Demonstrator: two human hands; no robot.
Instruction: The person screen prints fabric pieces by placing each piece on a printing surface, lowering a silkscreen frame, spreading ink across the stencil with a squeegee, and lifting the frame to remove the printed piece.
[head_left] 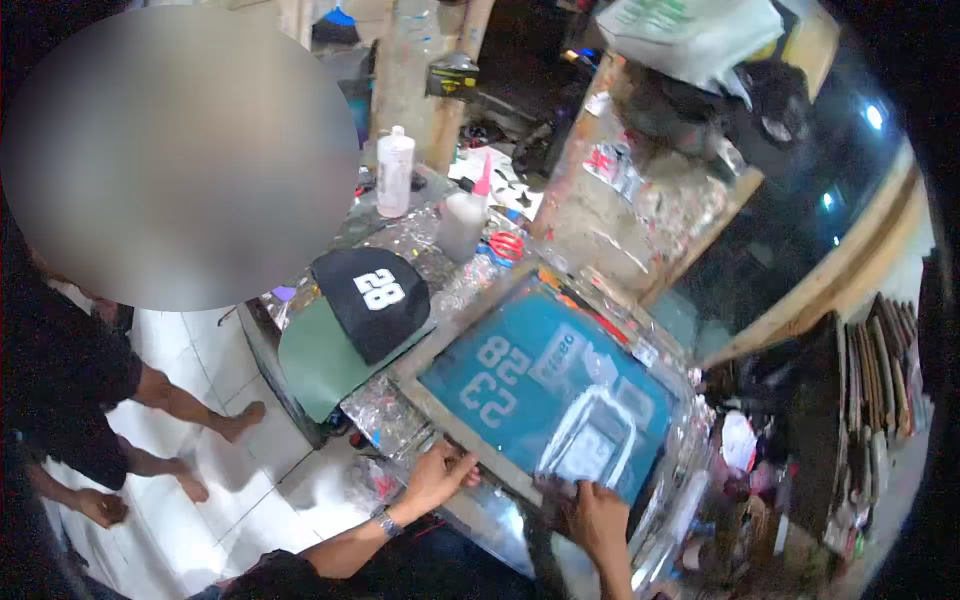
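Screen frame (440,418), pinched by your left hand's (440,478) grip.
Right hand (598,518) at its near edge (grip unclear); uneven pressure could skew it.

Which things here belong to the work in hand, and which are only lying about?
Likely belonging:
framed teal panel, with left hand and right hand at its near edge
cap, perhaps; both bear pale numerals

Apparently just lying about:
clear bottle
pink-tipped bottle
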